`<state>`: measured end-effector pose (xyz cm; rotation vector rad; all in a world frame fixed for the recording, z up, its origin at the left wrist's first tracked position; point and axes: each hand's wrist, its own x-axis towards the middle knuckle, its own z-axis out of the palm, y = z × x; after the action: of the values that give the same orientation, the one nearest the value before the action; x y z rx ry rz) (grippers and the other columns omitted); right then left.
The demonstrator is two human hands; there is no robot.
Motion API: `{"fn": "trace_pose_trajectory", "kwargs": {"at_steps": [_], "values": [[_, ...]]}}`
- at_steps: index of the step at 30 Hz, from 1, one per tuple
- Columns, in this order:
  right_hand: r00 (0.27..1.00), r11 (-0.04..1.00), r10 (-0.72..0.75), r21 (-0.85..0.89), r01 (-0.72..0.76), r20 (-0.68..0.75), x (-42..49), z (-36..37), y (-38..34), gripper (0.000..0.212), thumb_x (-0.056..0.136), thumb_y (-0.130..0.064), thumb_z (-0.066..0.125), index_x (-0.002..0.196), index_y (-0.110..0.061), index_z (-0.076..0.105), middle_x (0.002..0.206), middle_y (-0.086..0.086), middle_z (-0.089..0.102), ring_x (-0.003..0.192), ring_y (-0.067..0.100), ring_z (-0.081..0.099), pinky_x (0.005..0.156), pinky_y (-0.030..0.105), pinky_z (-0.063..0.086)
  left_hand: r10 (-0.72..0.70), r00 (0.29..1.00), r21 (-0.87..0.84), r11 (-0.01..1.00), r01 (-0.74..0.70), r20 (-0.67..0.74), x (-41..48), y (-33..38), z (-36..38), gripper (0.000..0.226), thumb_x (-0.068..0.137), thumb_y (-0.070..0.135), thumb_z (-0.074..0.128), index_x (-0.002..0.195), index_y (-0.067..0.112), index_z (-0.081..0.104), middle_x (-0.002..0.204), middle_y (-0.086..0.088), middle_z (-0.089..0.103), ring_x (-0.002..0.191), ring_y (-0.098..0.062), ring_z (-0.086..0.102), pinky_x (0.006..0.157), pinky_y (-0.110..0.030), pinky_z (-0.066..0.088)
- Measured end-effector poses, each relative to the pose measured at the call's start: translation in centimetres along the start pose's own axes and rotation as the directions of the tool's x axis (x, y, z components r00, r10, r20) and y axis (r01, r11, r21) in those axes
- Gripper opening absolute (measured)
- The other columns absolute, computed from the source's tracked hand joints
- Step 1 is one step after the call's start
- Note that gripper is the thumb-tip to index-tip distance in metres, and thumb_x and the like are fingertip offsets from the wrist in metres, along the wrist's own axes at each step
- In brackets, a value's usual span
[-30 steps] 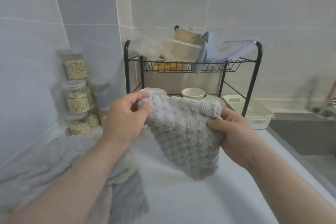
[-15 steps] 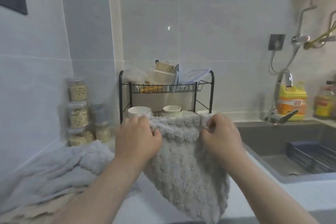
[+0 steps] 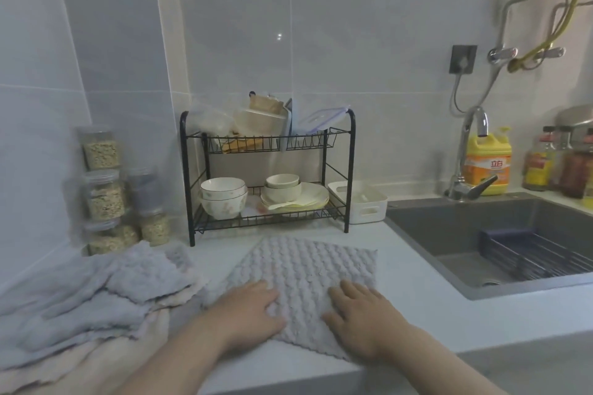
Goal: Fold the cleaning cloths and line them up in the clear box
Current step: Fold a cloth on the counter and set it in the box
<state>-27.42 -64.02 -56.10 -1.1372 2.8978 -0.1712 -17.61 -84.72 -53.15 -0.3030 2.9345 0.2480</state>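
Counter (image 3: 417, 308): white; sink (image 3: 465, 234) set in at right.
Pile (image 3: 96, 298): grey + pinkish cloths, crumpled, at left on counter.
Cloth (image 3: 308, 269): grey, bumpy weave; spread flat on counter betw. pile & sink.
Bottle (image 3: 489, 163): yellow, behind sink; red "立白" on label.
L hand (image 3: 250, 314) / R hand (image 3: 359, 317): laid flat on cloth's near part, fingers straight, nothing gripped.

1. The yellow bottle (image 3: 488, 151) has an orange label (image 3: 487, 170) with a small white patch. Two red Chinese characters on the patch read 立白.
2. The finer print on that label is too blurred to read.
3. The dark bottles (image 3: 542, 167) at the far right have coloured labels, but no word on them is legible.
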Motion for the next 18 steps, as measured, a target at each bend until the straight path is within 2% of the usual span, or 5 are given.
{"fn": "trace_pose_trajectory", "kwargs": {"at_steps": [6,10,12,14,18], "values": [[0.995,0.999,-0.034,0.005,0.034,0.094,-0.1,-1.2,1.2,0.114,0.054,-0.076,-0.016,0.153,-0.026,0.006,0.162,0.001,0.000,0.149,0.017,-0.003,0.121,0.037,0.001,-0.169,0.978,-0.055,0.985,0.164,-0.121,0.4,-0.8,1.6,0.078,0.090,0.069,0.025,0.153,0.028,0.007,0.161,-0.001,-0.003,0.149,-0.018,-0.002,0.119,-0.037,0.005],[0.985,0.998,-0.069,0.000,0.070,0.157,0.0,-2.0,3.7,0.076,0.087,-0.072,0.011,0.153,-0.035,0.007,0.162,-0.005,-0.002,0.148,0.012,-0.003,0.120,0.031,-0.001,-0.093,0.994,0.156,0.982,0.102,-0.065,-1.1,0.1,0.9,0.068,0.089,0.069,0.025,0.148,0.036,0.025,0.154,-0.002,0.028,0.142,-0.022,0.025,0.113,-0.040,0.023],[0.982,0.991,-0.108,0.097,0.094,0.152,-0.2,-2.8,4.7,0.060,0.096,-0.055,0.038,0.150,-0.037,0.021,0.161,-0.007,0.009,0.147,0.011,0.010,0.117,0.026,0.007,-0.043,0.995,0.145,0.988,0.055,-0.091,-1.8,0.2,-0.2,0.045,0.090,0.065,0.031,0.114,0.038,0.056,0.113,0.003,0.055,0.113,-0.018,0.050,0.093,-0.036,0.039],[0.994,0.969,-0.081,0.241,0.060,0.076,0.1,-3.5,5.1,0.052,0.095,-0.045,0.050,0.144,-0.033,0.038,0.155,-0.009,0.029,0.140,0.011,0.031,0.109,0.020,0.021,-0.014,0.992,-0.005,1.000,0.014,-0.128,-1.1,-0.2,-1.4,0.040,0.091,0.054,0.039,0.082,0.022,0.061,0.082,0.006,0.058,0.083,-0.015,0.059,0.073,-0.031,0.046],[0.974,0.948,0.113,0.316,-0.046,-0.195,4.2,-4.0,5.9,0.039,0.099,-0.034,0.044,0.135,-0.020,0.052,0.143,-0.004,0.047,0.129,0.015,0.045,0.105,0.022,0.030,-0.051,0.956,-0.165,0.986,0.002,-0.290,4.8,-3.2,-3.2,0.029,0.097,0.035,0.043,0.111,0.024,0.065,0.117,0.004,0.061,0.099,-0.012,0.060,0.089,-0.031,0.049]]}}
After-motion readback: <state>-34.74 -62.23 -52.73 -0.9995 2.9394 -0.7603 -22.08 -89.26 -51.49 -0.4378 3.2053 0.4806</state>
